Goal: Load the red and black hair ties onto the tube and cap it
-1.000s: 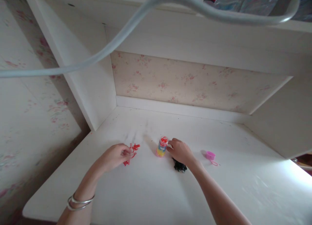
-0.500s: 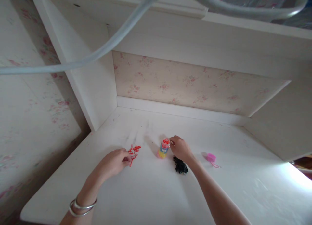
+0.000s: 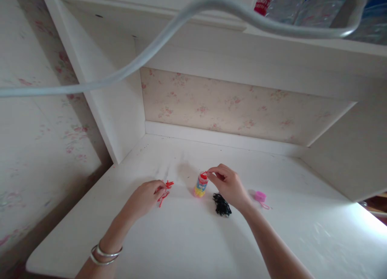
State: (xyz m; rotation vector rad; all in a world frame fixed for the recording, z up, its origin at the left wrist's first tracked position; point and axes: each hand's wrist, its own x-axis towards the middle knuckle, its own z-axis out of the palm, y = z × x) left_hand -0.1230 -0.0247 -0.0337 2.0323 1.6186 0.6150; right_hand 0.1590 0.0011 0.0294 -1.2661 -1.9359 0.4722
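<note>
A small clear jar (image 3: 200, 185) with a blue label and yellow and pink contents stands upright on the white desk. Red bands fill its mouth. My right hand (image 3: 225, 183) is at the rim, thumb and forefinger pinched on a red band. Over to the left, my left hand (image 3: 149, 196) has its fingers closed at a loose pile of red elastic bands (image 3: 164, 196); its fingertips partly cover the pile, and a band seems to be in them. Close below my right hand lies a heap of black elastic bands (image 3: 222, 205).
A pink lid with a loop (image 3: 260, 196) lies to the right of my right hand. A pale curved tube (image 3: 142, 59) crosses the upper view in front. Plastic bottles (image 3: 314, 7) stand on the shelf above, and a side panel (image 3: 116, 109) bounds the desk at left.
My right hand has shifted from beside the jar to its mouth and now pinches a red band there. My left hand stays at the red pile, its fingers working among the bands.
</note>
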